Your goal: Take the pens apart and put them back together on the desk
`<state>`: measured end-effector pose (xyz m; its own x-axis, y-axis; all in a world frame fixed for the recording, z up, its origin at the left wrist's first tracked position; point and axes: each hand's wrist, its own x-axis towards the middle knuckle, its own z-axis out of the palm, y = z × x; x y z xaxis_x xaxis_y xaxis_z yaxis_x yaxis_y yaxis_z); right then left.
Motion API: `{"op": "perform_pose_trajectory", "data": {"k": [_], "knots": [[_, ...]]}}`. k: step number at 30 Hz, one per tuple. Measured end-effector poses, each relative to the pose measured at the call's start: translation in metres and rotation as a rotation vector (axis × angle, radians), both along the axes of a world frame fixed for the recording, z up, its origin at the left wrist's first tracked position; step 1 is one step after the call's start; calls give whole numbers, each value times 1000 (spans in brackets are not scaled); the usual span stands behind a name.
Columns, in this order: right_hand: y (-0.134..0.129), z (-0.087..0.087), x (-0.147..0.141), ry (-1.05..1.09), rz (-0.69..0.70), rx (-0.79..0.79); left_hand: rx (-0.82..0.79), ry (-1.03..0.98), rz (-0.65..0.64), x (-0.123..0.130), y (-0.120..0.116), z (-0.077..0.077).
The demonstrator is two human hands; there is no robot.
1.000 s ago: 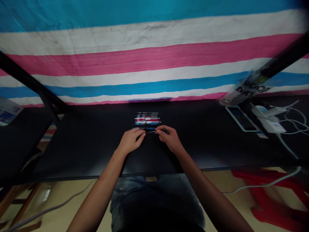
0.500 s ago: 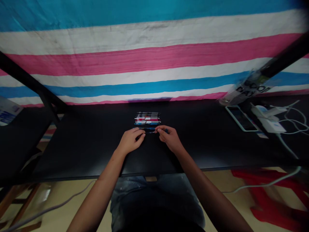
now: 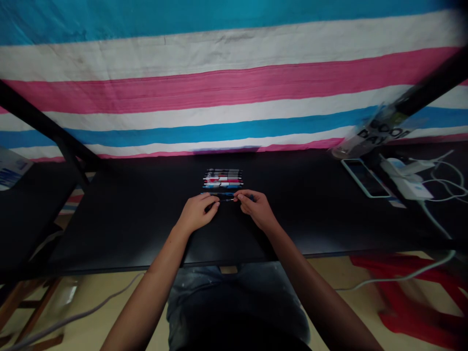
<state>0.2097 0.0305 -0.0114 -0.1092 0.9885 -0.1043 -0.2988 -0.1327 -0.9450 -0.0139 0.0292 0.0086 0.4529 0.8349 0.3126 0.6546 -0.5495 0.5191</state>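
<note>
Head view, thin piece: The thin piece is small, dark and shiny, with a pale bit near its right end. It is too small and blurry for me to tell more.
Blue and dark pen: This pen is dark with bright blue on it, and it lies sideways.
Left hand: My left hand is palm down, low over the black table. My fingers bend in toward the middle, and my thumb points the same way. I can't tell if they grip the thin piece or just touch it.
Right hand: My right hand is turned in to face the other one. My thumb and pointer finger pinch the right end of the thin piece. A bit of blue shows by my fingers.
Thin piece's place: It is in the gap between my two hands, going from my left fingertips to my right ones. The blue and dark pen is just past it, on the far side.
Row of pens: The other pens lie side by side past my hands, in black, gray, red, white and blue.
Phone: The phone lies well off to my right, near the white power strip.
</note>
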Motion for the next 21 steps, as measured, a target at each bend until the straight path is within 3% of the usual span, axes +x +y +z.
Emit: {"op": "perform_pose_trajectory", "data": {"k": [21], "knots": [[1, -3, 1, 28, 8, 28, -26, 7, 16, 0, 1, -1]]}}
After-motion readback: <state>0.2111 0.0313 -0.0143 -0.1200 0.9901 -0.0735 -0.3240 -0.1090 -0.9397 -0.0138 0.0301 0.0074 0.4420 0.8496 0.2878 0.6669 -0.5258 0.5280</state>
